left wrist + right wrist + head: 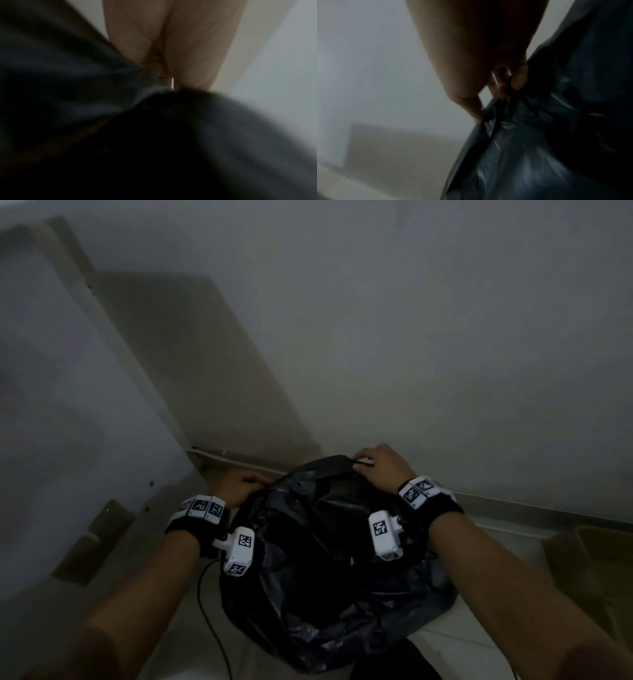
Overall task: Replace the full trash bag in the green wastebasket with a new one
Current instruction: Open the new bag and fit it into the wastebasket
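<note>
A black plastic trash bag (pixel 329 563) fills the lower middle of the dim head view, crumpled and wide; the green wastebasket itself is hidden under it. My left hand (pixel 241 484) grips the bag's far left edge, its fingers curled into the plastic (pixel 130 86). My right hand (pixel 380 465) pinches the bag's far right rim, where a thin strip of plastic (pixel 505 102) runs between my fingers (pixel 518 79) and thumb. Both hands sit at the top of the bag, apart from each other.
A white wall (pixel 411 337) stands right behind the bag, with a baseboard (pixel 513 506) along the floor. An open white door or panel (pixel 68 405) rises on the left. A black cable (pixel 209 621) trails over the pale floor. A cardboard box (pixel 589 570) sits at right.
</note>
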